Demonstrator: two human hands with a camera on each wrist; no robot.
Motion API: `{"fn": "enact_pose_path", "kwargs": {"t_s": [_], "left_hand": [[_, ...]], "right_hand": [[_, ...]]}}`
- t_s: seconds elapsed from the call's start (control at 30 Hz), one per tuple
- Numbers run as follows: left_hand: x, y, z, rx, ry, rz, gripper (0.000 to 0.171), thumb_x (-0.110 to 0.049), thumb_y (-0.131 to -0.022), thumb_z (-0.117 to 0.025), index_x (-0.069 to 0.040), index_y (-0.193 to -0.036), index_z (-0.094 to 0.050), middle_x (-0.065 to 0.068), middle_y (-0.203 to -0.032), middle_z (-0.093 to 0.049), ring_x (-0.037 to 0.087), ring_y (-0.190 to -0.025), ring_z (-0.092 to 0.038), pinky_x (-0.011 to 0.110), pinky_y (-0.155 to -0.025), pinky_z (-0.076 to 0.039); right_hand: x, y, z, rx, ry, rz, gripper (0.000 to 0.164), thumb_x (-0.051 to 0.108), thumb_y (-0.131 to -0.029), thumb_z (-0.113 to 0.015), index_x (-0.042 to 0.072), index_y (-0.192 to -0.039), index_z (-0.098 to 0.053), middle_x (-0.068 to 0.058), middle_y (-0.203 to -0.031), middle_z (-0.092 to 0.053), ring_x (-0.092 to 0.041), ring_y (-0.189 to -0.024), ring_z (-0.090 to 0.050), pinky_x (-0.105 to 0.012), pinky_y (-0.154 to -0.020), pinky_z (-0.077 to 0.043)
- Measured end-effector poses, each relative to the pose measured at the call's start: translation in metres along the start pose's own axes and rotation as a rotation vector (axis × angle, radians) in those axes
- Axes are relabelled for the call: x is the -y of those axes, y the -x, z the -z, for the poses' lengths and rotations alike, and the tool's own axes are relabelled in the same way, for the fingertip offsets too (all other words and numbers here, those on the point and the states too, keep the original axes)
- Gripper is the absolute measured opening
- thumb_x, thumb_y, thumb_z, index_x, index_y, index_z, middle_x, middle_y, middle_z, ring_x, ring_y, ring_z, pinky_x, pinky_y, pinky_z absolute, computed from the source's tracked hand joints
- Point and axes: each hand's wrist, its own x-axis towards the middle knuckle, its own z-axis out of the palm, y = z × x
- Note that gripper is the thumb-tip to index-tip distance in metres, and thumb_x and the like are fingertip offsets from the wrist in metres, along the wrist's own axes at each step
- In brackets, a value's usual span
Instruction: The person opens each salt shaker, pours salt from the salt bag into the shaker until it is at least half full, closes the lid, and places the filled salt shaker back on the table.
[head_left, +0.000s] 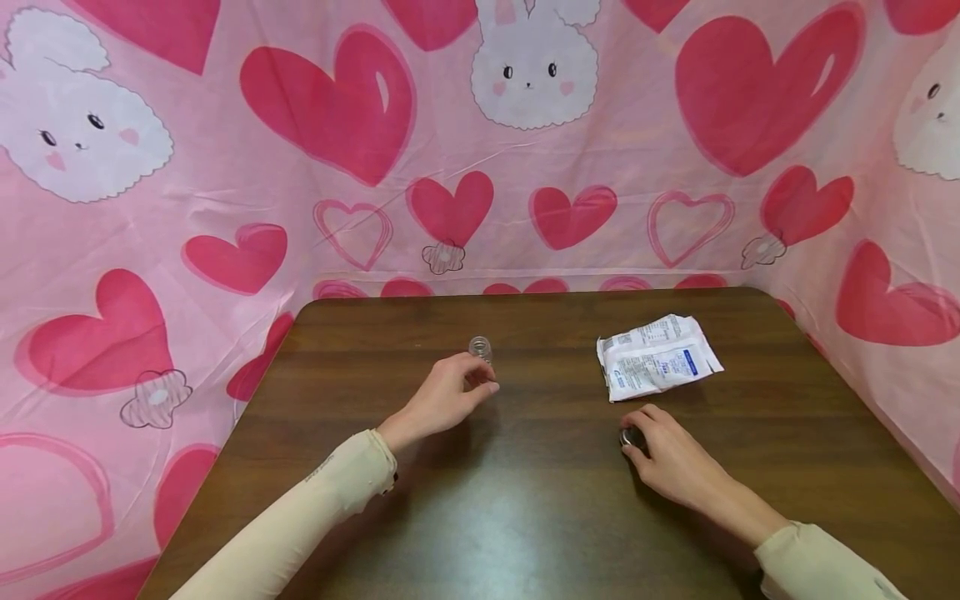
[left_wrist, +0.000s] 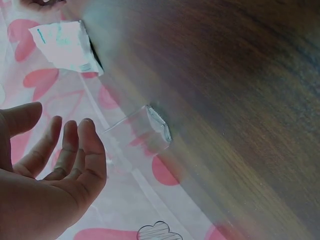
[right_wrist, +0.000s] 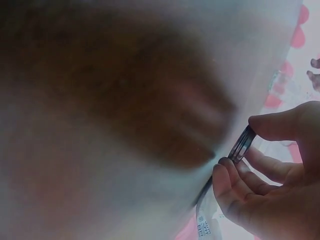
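I see the small clear glass vial (head_left: 480, 347) standing upright on the dark brown wooden desk (head_left: 540, 517), just past my left hand (head_left: 444, 398), whose fingers (left_wrist: 75, 150) are loosely spread and apart from it. My right hand (head_left: 673, 460), well to the right, pinches a small dark round cap (right_wrist: 242, 144) near the crumpled white paper packet (head_left: 657, 356).

The head view is bright and sharp, with soft light from above. The dark desk (head_left: 525, 517) shines pale near the bottom, and soft shadows sit under both arms. The edges bend a little. Both wrist views are blurry, the right one most.
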Motion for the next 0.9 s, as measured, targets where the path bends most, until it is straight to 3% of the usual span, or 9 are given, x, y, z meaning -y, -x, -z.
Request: {"fn": "enact_pose_path", "kwargs": {"t_s": [0.9], "left_hand": [[0.0004,-0.0020,-0.0050,-0.008,0.016,-0.012,0.006,-0.010,-0.096,-0.078,-0.008,-0.100,-0.075,-0.001,-0.096,-0.066,0.016,-0.087,-0.064,0.048,-0.082,-0.057]], "right_hand": [[-0.0061,0.0061,0.0014,0.012,0.005,-0.025,0.026,0.003,-0.082,-0.086,0.003,-0.104,-0.071,-0.003,-0.098,-0.063,-0.020,-0.091,-0.062,-0.048,-0.082,-0.054]]}}
